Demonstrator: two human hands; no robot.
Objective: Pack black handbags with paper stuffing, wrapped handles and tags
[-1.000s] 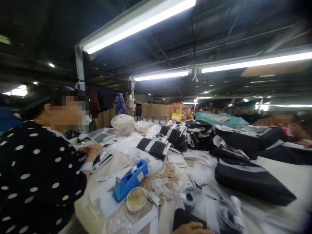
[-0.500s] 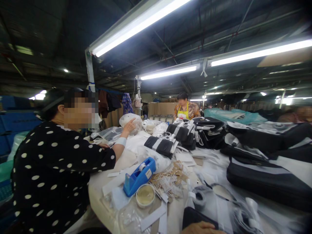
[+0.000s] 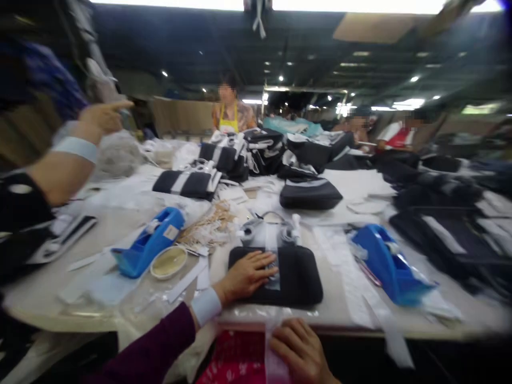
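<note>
My left hand (image 3: 252,274) lies flat, fingers stretched out, on a black bag (image 3: 302,274) near the table's front edge. A pale strip runs across the middle of the bag, partly under my fingertips. Behind the bag are its coiled grey straps (image 3: 288,232), bound with white wrapping. Below the table edge, my right hand (image 3: 300,349) has its fingers curled around a whitish, translucent strip (image 3: 276,349), which hangs in front of a red apron (image 3: 236,357). The fingertips of that hand are partly hidden.
Blue tape dispensers stand left (image 3: 150,242) and right (image 3: 388,264). By the left one are a round tub (image 3: 168,262) and a heap of stringed tags (image 3: 210,226). Black bags (image 3: 310,193) are piled behind. At left, a co-worker's hand (image 3: 102,120) points rightward.
My view has swung right and downward. Both my hands and the bag now show near the middle, and a second tape dispenser has come into view. The co-worker's arm still points.
</note>
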